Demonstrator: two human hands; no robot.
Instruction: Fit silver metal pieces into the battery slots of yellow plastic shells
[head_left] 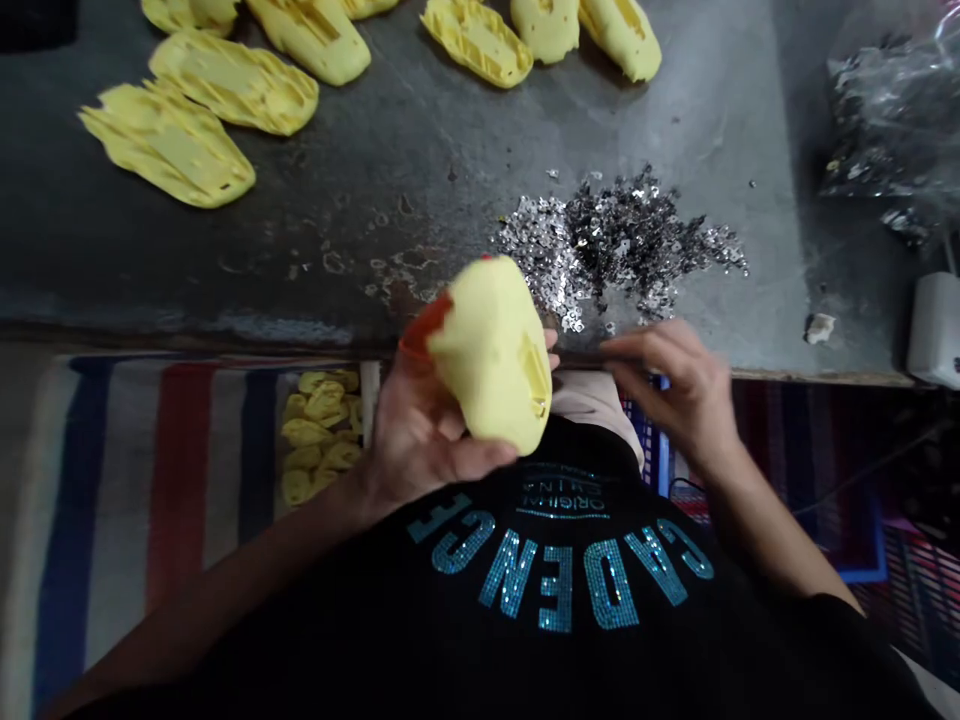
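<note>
The left hand (pixel 427 425) grips a yellow foam piece (pixel 495 355) from below, with the fingers curled up behind it and the thumb lying across its lower side. The piece is held up just off the table's front edge, tilted, with a red strip (pixel 424 330) showing along one end. The right hand (pixel 675 395) is just beside it, over the same edge, with its fingers partly curled and reaching toward the piece. It is a bit blurred, so I can't be sure whether the fingertips (pixel 611 350) are pinching anything. Just past the hands, a loose heap of silver and dark sequins (pixel 619 245) lies on the grey metal table (pixel 360 200). More yellow foam pieces (pixel 169 145) lie in scattered rows at the far side, and a clear plastic bag (pixel 892 120) of sequins sits at the right. Below the table edge, a small pile of yellow pieces (pixel 319 435) rests beside a striped cloth (pixel 180 470). The person's black shirt (pixel 559 570) has sparkly teal lettering.
</note>
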